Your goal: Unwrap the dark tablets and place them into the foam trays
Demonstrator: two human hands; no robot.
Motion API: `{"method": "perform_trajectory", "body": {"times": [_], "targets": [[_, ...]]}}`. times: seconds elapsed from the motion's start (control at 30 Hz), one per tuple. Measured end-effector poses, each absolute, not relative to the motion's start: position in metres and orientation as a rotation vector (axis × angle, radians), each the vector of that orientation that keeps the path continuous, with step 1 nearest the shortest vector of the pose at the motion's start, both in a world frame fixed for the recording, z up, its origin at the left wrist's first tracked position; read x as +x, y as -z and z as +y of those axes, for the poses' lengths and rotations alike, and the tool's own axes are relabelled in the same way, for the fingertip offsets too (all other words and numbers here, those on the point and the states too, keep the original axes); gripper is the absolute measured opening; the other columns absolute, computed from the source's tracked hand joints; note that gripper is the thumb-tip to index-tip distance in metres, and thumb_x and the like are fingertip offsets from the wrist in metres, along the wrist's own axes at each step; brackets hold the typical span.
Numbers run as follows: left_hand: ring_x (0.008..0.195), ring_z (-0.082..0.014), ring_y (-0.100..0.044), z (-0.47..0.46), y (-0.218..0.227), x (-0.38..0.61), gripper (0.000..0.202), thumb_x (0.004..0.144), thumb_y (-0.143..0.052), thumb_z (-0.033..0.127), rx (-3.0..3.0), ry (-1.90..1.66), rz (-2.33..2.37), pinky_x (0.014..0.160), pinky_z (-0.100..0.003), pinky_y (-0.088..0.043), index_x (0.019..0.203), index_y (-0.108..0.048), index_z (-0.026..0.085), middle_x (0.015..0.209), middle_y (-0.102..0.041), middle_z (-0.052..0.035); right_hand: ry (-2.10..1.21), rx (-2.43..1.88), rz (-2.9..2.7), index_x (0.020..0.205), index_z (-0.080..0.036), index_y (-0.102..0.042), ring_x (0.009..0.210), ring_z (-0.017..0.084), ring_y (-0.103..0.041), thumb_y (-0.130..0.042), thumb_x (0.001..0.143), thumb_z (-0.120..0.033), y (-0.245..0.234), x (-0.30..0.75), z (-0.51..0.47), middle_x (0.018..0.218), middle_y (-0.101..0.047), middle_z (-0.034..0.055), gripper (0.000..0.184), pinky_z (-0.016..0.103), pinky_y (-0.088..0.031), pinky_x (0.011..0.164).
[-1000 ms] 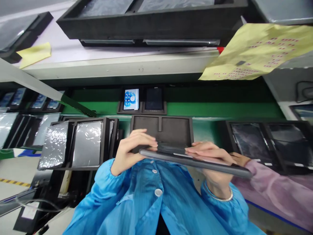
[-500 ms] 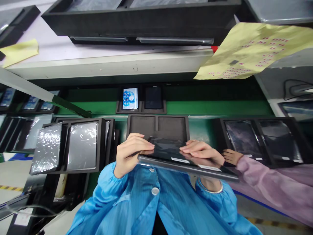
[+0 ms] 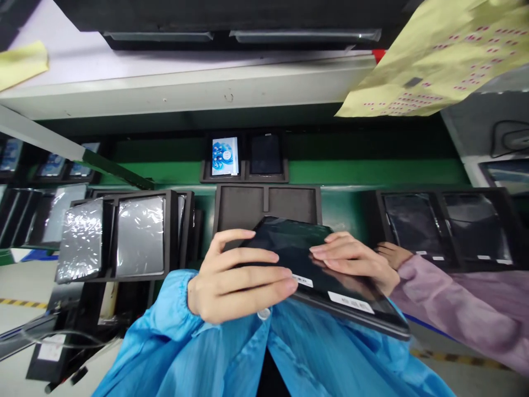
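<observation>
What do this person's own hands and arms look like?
The left hand and right hand are bare. The sleeves are plain, loose, shiny blue cloth, and the left cuff is gathered snugly at the wrist.

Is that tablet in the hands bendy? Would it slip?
The tablet is probably stiff: it looks flat, without sagging, in the right hand. It might be slippery, since its front looks glossy. That shiny front may be glass, so it could crack if dropped.
</observation>
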State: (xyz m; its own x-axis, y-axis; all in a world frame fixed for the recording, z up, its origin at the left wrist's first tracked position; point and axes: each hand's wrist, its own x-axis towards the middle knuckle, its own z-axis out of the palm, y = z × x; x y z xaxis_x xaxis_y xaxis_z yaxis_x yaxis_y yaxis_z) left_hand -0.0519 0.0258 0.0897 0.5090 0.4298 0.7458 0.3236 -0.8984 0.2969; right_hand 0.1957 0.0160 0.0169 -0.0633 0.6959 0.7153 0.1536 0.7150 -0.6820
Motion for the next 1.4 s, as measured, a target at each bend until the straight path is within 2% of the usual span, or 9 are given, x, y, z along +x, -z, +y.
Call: {"method": "perform_trajectory", "body": {"times": [0.17,0.33,0.43,0.57,0.67,0.97,1.17,1.33,1.4], "targets": [[0.089,-0.0134,-0.075,0.030,-0.096,-0.048,0.012,0.094,-0.064,0.013,2.715,-1.315,0.482,0.074,-0.028,-0.058,0.095,-0.076,0.017,0.096,-0.082,0.0036,-0.465,-0.735,-1.615,0.103,-0.034,-0.075,0.070,0.021,-0.075,-0.066,0.095,-0.028,-0.017,0.196,0.014,0.080,-0.077,0.0016,0.013,0.038,-0.059,0.071],[0.085,-0.0120,-0.071,0.028,-0.099,-0.048,0.020,0.095,-0.065,0.020,2.832,-1.182,0.506,0.063,-0.028,-0.052,0.108,-0.077,0.029,0.111,-0.079,0.0114,-0.423,-0.726,-1.647,0.098,-0.034,-0.075,0.067,0.021,-0.075,-0.061,0.098,-0.031,-0.018,0.199,0.014,0.077,-0.077,0.0012,0.014,0.039,-0.059,0.069],[0.087,-0.0132,-0.072,0.025,-0.092,-0.047,0.018,0.094,-0.066,0.019,2.783,-1.270,0.477,0.065,-0.027,-0.054,0.107,-0.077,0.025,0.112,-0.079,0.0081,-0.403,-0.730,-1.629,0.096,-0.034,-0.075,0.065,0.020,-0.074,-0.066,0.095,-0.029,-0.018,0.199,0.016,0.075,-0.076,0.0001,0.010,0.037,-0.059,0.067],[0.095,-0.0172,-0.076,0.021,-0.086,-0.046,0.014,0.088,-0.070,0.008,2.525,-1.430,0.473,0.070,-0.027,-0.060,0.081,-0.072,0.020,0.099,-0.081,-0.0007,-0.399,-0.725,-1.606,0.088,-0.033,-0.073,0.058,0.019,-0.072,-0.070,0.093,-0.030,-0.015,0.196,0.018,0.070,-0.074,-0.0010,0.006,0.034,-0.058,0.061],[0.094,-0.0192,-0.077,0.021,-0.089,-0.046,0.020,0.086,-0.071,0.006,2.440,-1.434,0.451,0.069,-0.028,-0.063,0.073,-0.067,0.021,0.097,-0.081,-0.0021,-0.431,-0.716,-1.592,0.085,-0.032,-0.072,0.056,0.018,-0.071,-0.068,0.094,-0.033,-0.011,0.197,0.019,0.068,-0.074,-0.0005,0.010,0.033,-0.057,0.059],[0.093,-0.0172,-0.078,0.021,-0.092,-0.041,0.020,0.088,-0.069,0.008,2.540,-1.451,0.462,0.069,-0.023,-0.065,0.072,-0.069,0.021,0.095,-0.081,-0.0011,-0.627,-0.791,-1.595,0.079,-0.033,-0.073,0.059,0.021,-0.072,-0.069,0.093,-0.041,-0.007,0.205,0.014,0.066,-0.073,0.0003,0.017,0.038,-0.059,0.068],[0.093,-0.0169,-0.077,0.020,-0.087,-0.041,0.011,0.085,-0.075,0.010,2.584,-1.371,0.484,0.073,-0.023,-0.064,0.081,-0.074,0.021,0.095,-0.080,-0.0013,-0.589,-0.837,-1.579,0.072,-0.031,-0.072,0.055,0.021,-0.071,-0.071,0.091,-0.043,-0.004,0.204,0.014,0.062,-0.071,0.0000,0.022,0.038,-0.058,0.065],[0.092,-0.0160,-0.076,0.021,-0.086,-0.035,0.010,0.087,-0.071,0.009,2.594,-1.406,0.486,0.071,-0.024,-0.062,0.090,-0.075,0.017,0.091,-0.078,-0.0013,-0.569,-0.742,-1.503,0.089,-0.034,-0.075,0.060,0.019,-0.073,-0.074,0.091,-0.037,-0.008,0.201,0.010,0.070,-0.076,-0.0020,0.004,0.034,-0.057,0.063],[0.088,-0.0154,-0.075,0.023,-0.090,-0.034,0.011,0.087,-0.071,0.008,2.610,-1.377,0.479,0.071,-0.024,-0.061,0.093,-0.075,0.016,0.087,-0.077,-0.0017,-0.596,-0.755,-1.465,0.096,-0.035,-0.076,0.064,0.018,-0.074,-0.073,0.092,-0.037,-0.009,0.200,0.008,0.076,-0.078,-0.0019,0.005,0.033,-0.058,0.066]]}}
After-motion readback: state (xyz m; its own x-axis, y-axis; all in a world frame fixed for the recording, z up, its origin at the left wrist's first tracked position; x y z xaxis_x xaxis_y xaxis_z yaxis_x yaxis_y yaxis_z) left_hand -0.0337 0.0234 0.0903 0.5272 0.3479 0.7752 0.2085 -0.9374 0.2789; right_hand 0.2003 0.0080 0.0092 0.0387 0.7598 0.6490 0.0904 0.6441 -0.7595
